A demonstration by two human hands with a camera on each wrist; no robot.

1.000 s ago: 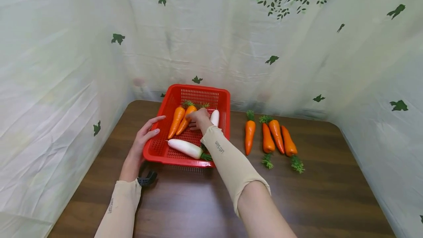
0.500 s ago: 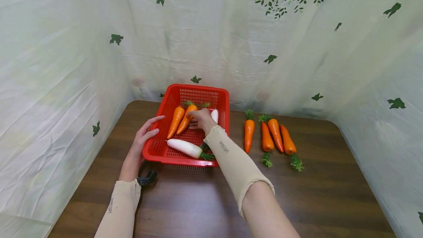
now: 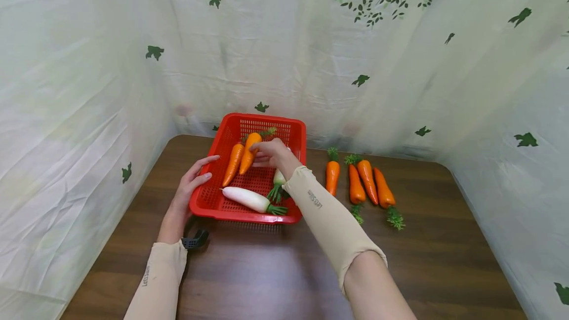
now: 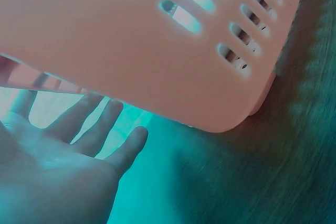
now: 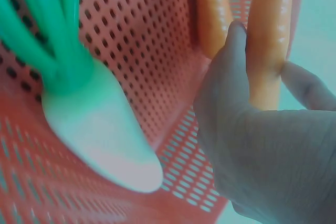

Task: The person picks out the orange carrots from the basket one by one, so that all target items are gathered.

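Note:
My right hand (image 3: 272,152) reaches into a red plastic basket (image 3: 244,215) and pinches an orange carrot (image 3: 250,146) between thumb and fingers, as the right wrist view also shows. Beside it in the basket lies another carrot (image 3: 233,164). A white radish (image 3: 246,198) with green stalks lies along the basket's near side. Part of a second radish (image 3: 278,178) shows beneath my right wrist. At the left rim, my left hand (image 3: 191,179) rests with thumb and fingers extended. In the left wrist view, the left fingers (image 4: 137,139) are spread just below the basket's edge.
To the right of the basket, several carrots (image 3: 332,177) with green tops lie on the brown wooden table (image 3: 426,260). A pale cloth curtain (image 3: 284,63) with a leaf pattern stands around the table's back and sides.
The gripped carrot has risen slightly and shifted toward the back of the basket with my right hand. More of the second radish's green end shows. My left hand stays at the rim.

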